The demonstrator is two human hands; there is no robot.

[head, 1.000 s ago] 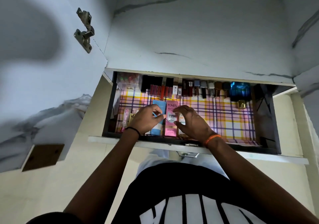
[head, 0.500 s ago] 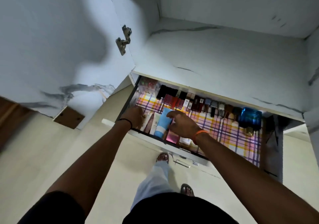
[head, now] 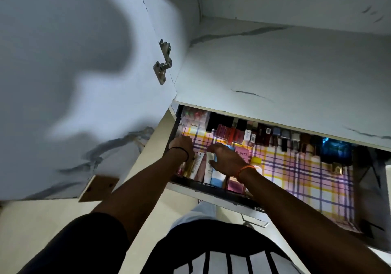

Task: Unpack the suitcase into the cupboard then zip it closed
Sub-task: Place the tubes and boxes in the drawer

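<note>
Left hand (head: 183, 147) now deeper in drawer (head: 213, 186) — leftward.

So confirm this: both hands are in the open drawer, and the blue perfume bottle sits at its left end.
Wrong on the side. The head view shows the blue perfume bottle at the right end of the drawer. Both the left hand and the right hand are in it.
</note>
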